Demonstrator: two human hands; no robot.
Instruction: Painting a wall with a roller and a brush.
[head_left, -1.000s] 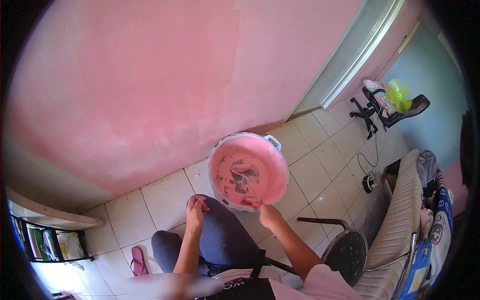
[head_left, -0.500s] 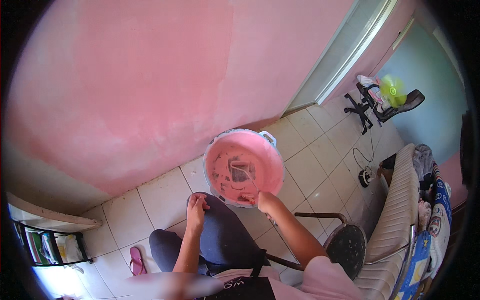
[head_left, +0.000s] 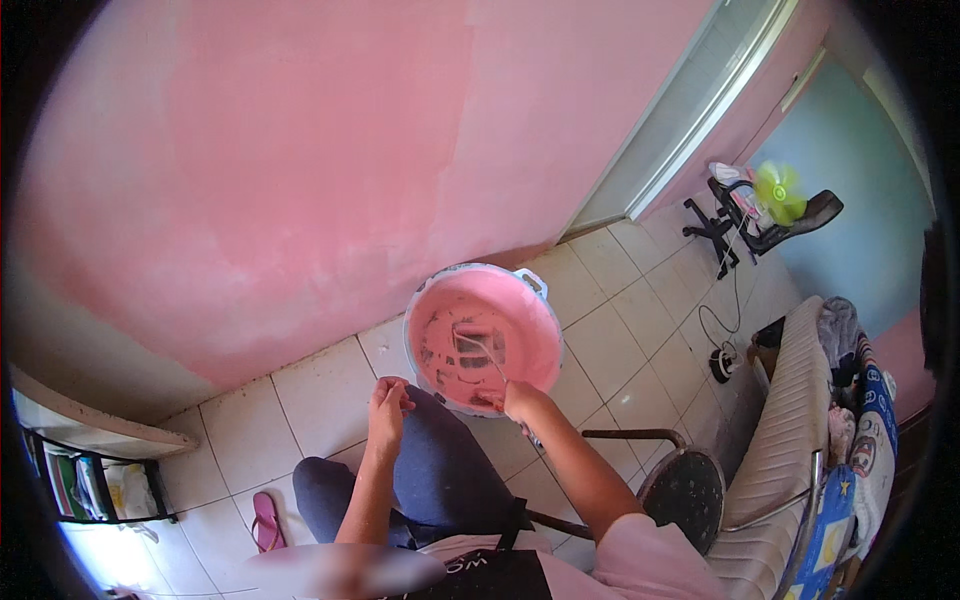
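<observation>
My right hand point(head_left: 525, 402) is closed round the handle of a paint roller, to the right of my knee. The roller's thin wire frame point(head_left: 488, 350) slants down into a wide round tub point(head_left: 540, 335) coated inside with pink paint. Its head lies at the tub's bottom among dark patches and is hard to make out against the paint. My left hand point(head_left: 388, 400) rests by my raised knee with its fingers curled in; nothing shows in it.
A pink, patchily painted wall point(head_left: 320, 150) rises behind the tub. At right stand a round dark stool point(head_left: 682, 498) and a cushioned seat point(head_left: 760, 450) with cloths. Farther off, a running green fan point(head_left: 779, 193) sits on an office chair. A flip-flop point(head_left: 267, 522) and a rack point(head_left: 110, 490) are at left.
The view has shifted slightly. My right hand still grips the roller, whose frame has moved a little within the tub. My left hand stays by the knee, its fingers a bit more curled.
</observation>
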